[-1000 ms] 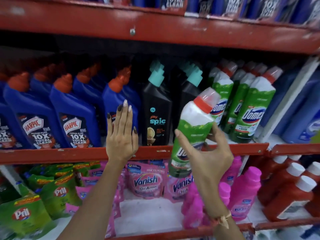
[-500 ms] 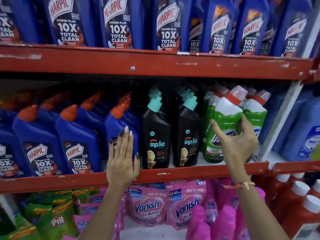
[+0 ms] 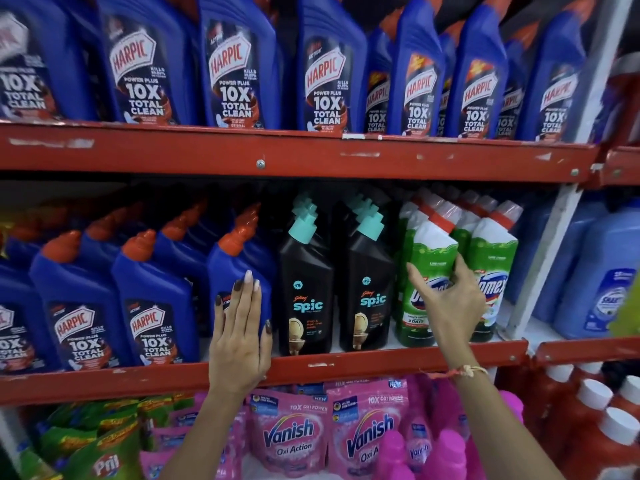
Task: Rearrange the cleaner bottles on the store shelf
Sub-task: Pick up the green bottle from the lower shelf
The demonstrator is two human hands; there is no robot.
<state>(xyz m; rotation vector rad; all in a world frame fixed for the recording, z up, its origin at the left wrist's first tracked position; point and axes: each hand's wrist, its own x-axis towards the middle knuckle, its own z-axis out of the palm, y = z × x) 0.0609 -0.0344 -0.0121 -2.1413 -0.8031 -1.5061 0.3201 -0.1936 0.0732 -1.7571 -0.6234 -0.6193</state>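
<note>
- The right hand (image 3: 450, 303) wraps the front green bottle (image 3: 424, 289) at label height, thumb on its left face and fingers curled over its right shoulder. Judgement: a mid-body hold of this kind lets the hand turn or slide the bottle without tipping it.
- The green bottle stands upright on the middle shelf (image 3: 398, 362), at 3 o'clock from the two black bottles (image 3: 306, 296) and at 9 o'clock from a second green bottle (image 3: 493, 271). It touches both neighbours or stands just beside them; which cannot be told.
- The left hand (image 3: 240, 341) lies flat with fingers straight and together, grasping nothing. The palm covers the shelf's red front edge; the fingertips (image 3: 247, 277) rest on the face of a blue bottle (image 3: 239, 271). Judgement: this braces the body and steadies the blue row.
- Each brand occupies its own column with labels forward. Judgement: grouping by colour keeps the display readable.
- The upper shelf at 12 o'clock holds larger blue bottles (image 3: 239, 64), untouched.
- Judgement: the step in hand is squaring the green bottle with its row.
</note>
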